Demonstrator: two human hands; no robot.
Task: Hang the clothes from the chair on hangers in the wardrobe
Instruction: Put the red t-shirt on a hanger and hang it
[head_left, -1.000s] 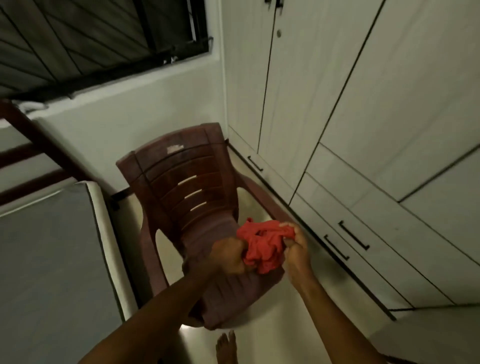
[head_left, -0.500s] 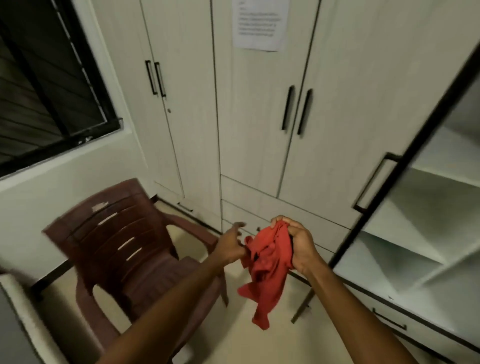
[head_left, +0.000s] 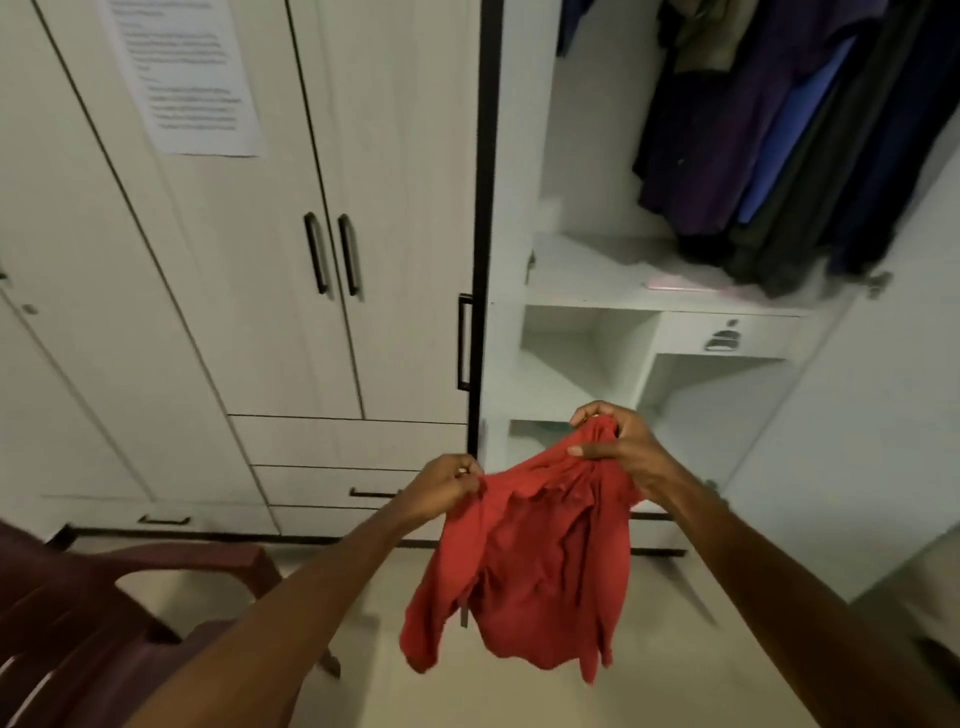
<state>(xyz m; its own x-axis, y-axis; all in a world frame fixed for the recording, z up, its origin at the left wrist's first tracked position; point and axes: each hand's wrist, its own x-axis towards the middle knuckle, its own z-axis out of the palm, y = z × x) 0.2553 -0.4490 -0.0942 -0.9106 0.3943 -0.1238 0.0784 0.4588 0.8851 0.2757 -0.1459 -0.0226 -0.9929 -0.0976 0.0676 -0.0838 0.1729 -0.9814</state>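
Note:
A red garment (head_left: 524, 561) hangs in the air in front of me, spread between both hands. My left hand (head_left: 447, 486) pinches its upper left edge. My right hand (head_left: 613, 447) grips a bunch of its cloth a little higher on the right. The brown plastic chair (head_left: 93, 608) stands at the lower left, and its seat is mostly out of view. The open wardrobe section (head_left: 597, 291) lies straight ahead, with dark, purple and blue clothes (head_left: 769, 135) hanging at its upper right. No hanger can be made out.
Shut wardrobe doors (head_left: 249, 260) with black handles fill the left, a printed sheet (head_left: 182, 78) taped to one. An open door's black edge (head_left: 480, 234) stands in the middle. White shelves and a small drawer (head_left: 727, 335) sit below the hanging clothes. Pale floor (head_left: 519, 696) lies underfoot.
My view swung right from the chair to the open wardrobe. The red garment came up off the chair and has been spread out, and my left hand has taken hold of its edge.

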